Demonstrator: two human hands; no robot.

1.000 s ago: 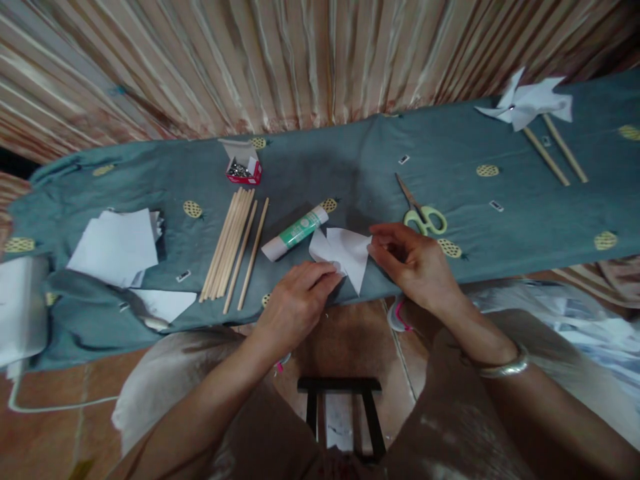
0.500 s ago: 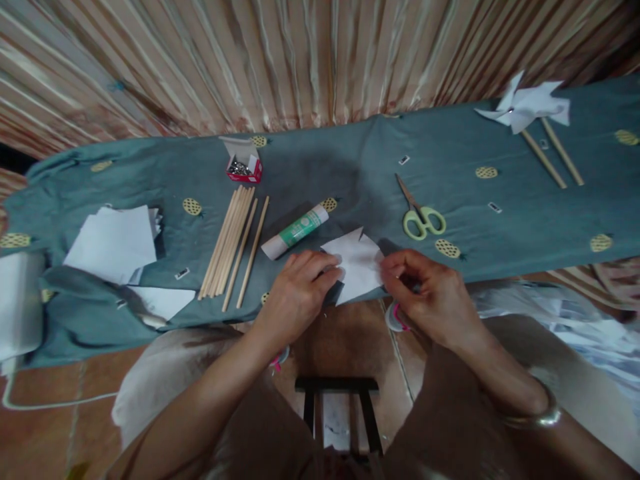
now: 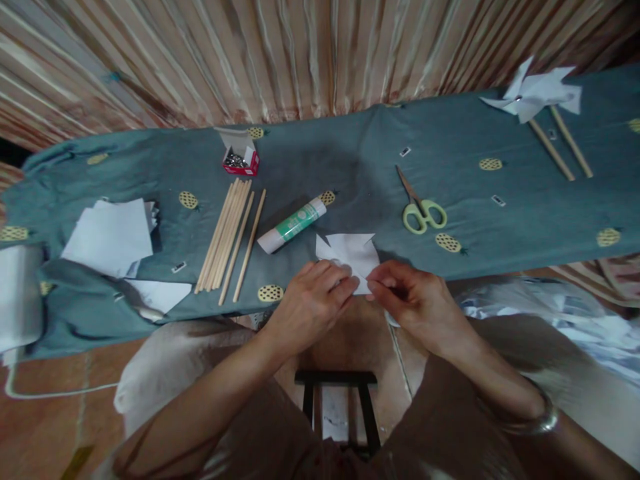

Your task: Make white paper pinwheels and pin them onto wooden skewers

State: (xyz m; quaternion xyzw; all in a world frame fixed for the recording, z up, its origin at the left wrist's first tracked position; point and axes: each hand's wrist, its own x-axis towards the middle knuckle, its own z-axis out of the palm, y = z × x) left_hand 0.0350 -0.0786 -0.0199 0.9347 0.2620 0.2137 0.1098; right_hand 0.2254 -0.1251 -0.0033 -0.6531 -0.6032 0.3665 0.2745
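Note:
A white paper square with slits cut in from its corners is held over the table's near edge. My left hand pinches its lower left part, with the fingers bent over it. At its lower right, my right hand grips the edge between thumb and forefinger. Beyond my left hand lies a green and white glue stick. Scissors with light green handles rest beyond my right hand, blades pointing away. My fingers hide part of the paper's near side.
Several wooden sticks lie left of the glue stick, below a red box of metal pins. A stack of white paper is at the left, near a white device. Paper pinwheels on sticks lie far right. A pleated curtain hangs behind.
The paper has turned between my hands, so a straight edge now faces away. My right hand has shifted left and closer to my left hand. The view has moved slightly.

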